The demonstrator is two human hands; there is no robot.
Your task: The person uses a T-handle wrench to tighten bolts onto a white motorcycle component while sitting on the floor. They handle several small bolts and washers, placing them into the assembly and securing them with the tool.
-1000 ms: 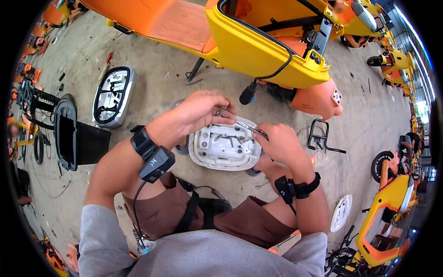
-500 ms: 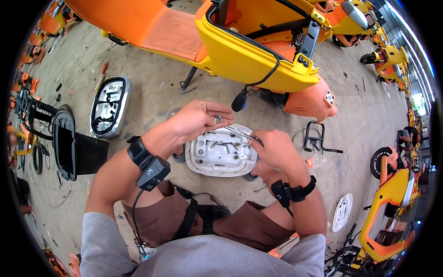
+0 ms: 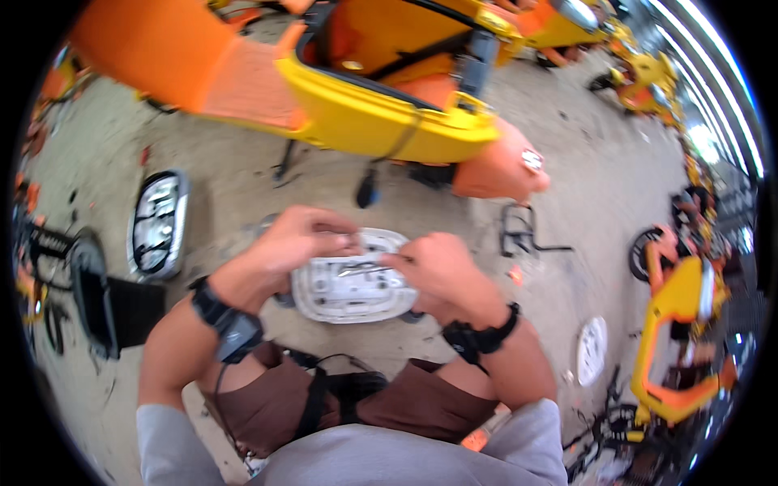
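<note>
A white oval plastic panel (image 3: 348, 304) lies hollow side up on the floor between my legs, with several small metal pieces blurred inside it. My left hand (image 3: 304, 239) hovers over its far left part, fingers curled and pinched together. What sits between those fingertips is too smeared to make out. My right hand (image 3: 442, 271) is closed at the panel's right side, thumb and fingers pressed together. A slim metal rod (image 3: 369, 267) seems to reach from its fingertips across the panel; motion blur hides its ends.
A yellow and orange scooter body (image 3: 365, 121) stands just beyond, its black cable end (image 3: 366, 190) hanging down. To the left are a grey-rimmed oval part (image 3: 158, 225) and a black bin (image 3: 130, 312). A black metal bracket (image 3: 523, 235) and another white panel (image 3: 592, 352) lie to the right.
My hands have come down closer to the panel and moved apart. The rod no longer bridges them at the left fingertips. The whole view has shifted and blurred.
</note>
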